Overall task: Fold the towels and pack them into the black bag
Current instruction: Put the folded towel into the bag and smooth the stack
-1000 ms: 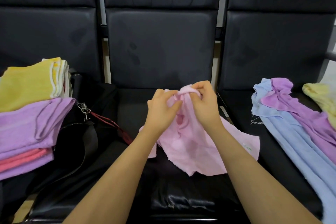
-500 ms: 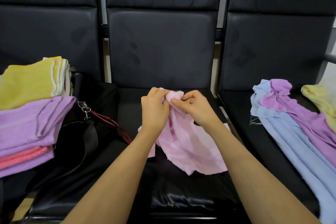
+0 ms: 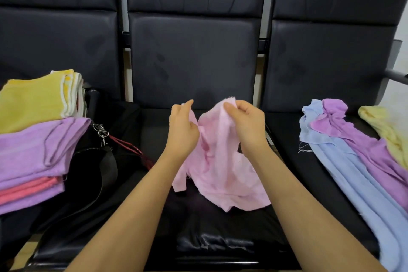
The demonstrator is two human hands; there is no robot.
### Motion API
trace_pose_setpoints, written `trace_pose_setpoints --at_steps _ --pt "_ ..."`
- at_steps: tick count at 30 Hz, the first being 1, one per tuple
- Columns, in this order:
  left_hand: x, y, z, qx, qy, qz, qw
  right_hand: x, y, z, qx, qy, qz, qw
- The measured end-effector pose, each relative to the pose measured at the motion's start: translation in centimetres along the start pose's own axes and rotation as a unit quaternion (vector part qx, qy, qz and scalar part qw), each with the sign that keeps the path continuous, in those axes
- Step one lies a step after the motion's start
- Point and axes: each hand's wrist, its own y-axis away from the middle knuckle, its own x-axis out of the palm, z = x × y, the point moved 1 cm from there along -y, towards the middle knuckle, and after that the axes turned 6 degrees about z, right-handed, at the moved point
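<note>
Since half a second back the hands have drawn apart along the top edge of the pink towel (image 3: 223, 161), opening a gap where they had been bunched together. Towel hangs crumpled over the middle seat of the bench (image 3: 154, 137), long axis roughly up-down, top edge toward the backrest, ragged lower hem toward the camera. Left hand (image 3: 182, 130) and right hand (image 3: 247, 126) each pinch that top edge with curled fingers, though the left's grip is partly hidden; black bag (image 3: 92, 172) lies to the left.

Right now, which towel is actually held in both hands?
The pale pink towel on the middle seat: left hand and right hand each pinch its top edge. The others lie untouched on the side seats.
</note>
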Motion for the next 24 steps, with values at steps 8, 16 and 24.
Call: trace_pose_setpoints --at_steps 8,16,24 --pt "-1.9 -0.8 -1.4 -0.009 0.052 -0.103 0.993 -1.3 0.5 2.5 -0.024 0.003 -0.117 0.993" --pt "-6.7 -4.2 -5.1 0.038 0.033 -0.118 0.992 -2.0 -0.1 7.6 -0.082 0.049 -0.111 0.989" --pt "-12.5 -6.3 -10.4 0.018 0.071 -0.175 0.982 -3.0 -1.1 13.3 -0.090 0.055 -0.177 0.978"
